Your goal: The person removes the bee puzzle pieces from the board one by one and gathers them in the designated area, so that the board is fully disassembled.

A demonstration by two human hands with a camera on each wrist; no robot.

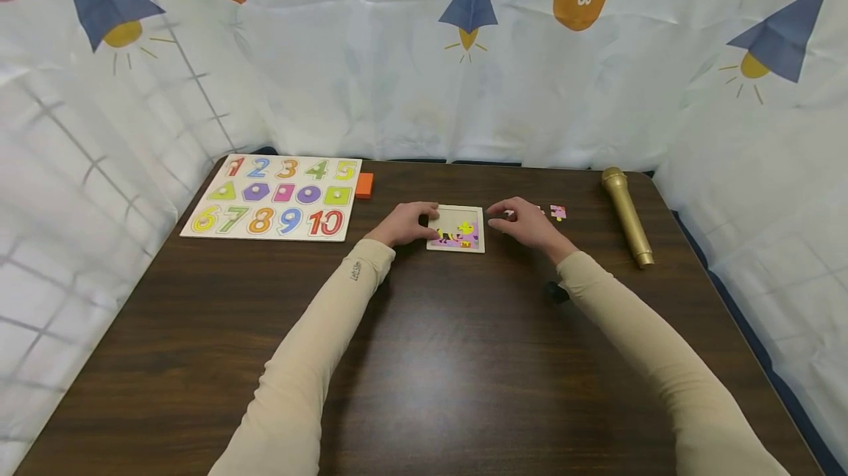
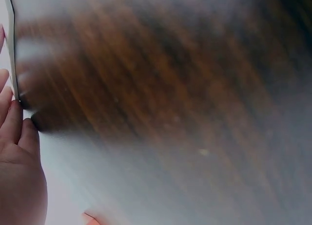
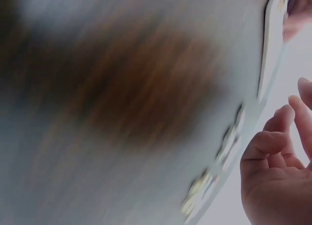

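Observation:
A small square jigsaw tray (image 1: 456,213) with a pale wooden frame lies mid-table, its lower part filled with pink and yellow picture pieces. My left hand (image 1: 405,224) holds the tray by its left side, thumb at the lower left and fingers at the upper left. In the left wrist view that hand (image 2: 22,157) shows at the tray's edge. Just right of the tray, my right hand (image 1: 526,224) hovers by loose jigsaw pieces, partly covering them. The right wrist view has this hand (image 3: 278,171) with loosely bent fingers and nothing visible between them. One pink piece (image 1: 559,212) lies beyond its wrist.
At the left back lies a white number-and-shape board (image 1: 271,200), with an orange block (image 1: 364,185) by its right edge. A gold microphone (image 1: 626,217) rests at the right. A small dark object (image 1: 555,292) shows beside the right cuff. Printed curtains enclose the table's back and sides.

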